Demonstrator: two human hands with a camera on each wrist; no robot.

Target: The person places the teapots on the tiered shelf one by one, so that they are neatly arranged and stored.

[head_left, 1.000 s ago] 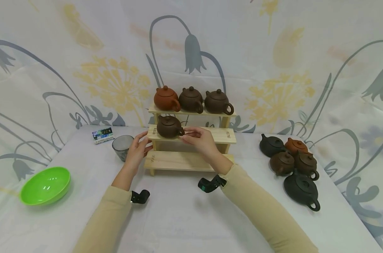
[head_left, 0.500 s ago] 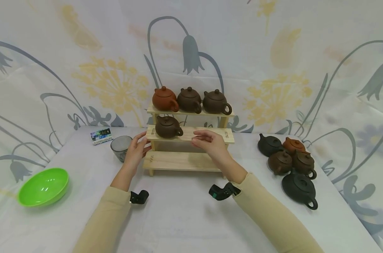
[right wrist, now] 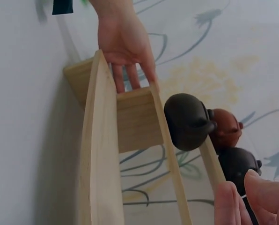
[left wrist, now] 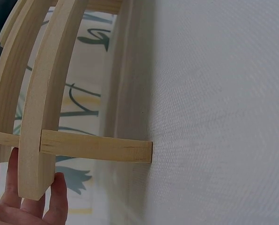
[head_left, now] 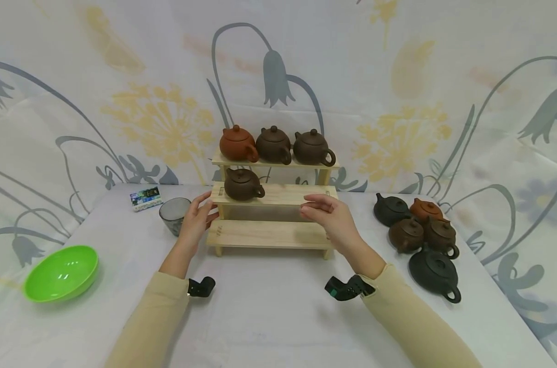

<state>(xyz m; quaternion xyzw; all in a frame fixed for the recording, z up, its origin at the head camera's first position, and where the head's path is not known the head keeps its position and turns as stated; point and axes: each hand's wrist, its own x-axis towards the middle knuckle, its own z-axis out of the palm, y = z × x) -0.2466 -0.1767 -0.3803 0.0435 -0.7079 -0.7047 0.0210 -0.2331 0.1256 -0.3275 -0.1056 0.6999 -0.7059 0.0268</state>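
Note:
A three-step wooden stand (head_left: 264, 233) stands in the middle of the table. On the left of its middle shelf sits a dark brown teapot (head_left: 241, 185), handle to the right. Three more teapots line the top shelf: a reddish one (head_left: 237, 144), a dark brown one (head_left: 272, 145) and another dark brown one (head_left: 310, 147). My left hand (head_left: 194, 221) touches the stand's left end with fairly straight fingers. In front of the middle shelf's right part hovers my right hand (head_left: 332, 219), fingers loosely bent and holding nothing, apart from the teapot.
Several teapots (head_left: 434, 270) in black, brown and reddish clay cluster on the right of the table. Beside my left hand stands a grey glass cup (head_left: 173, 212), with a small patterned box (head_left: 145, 199) behind it. A green bowl (head_left: 61, 273) lies at the left.
My right hand has let go of the brown teapot's handle and moved right and slightly toward me. The teapot stays on the middle shelf; my left hand keeps its place at the stand.

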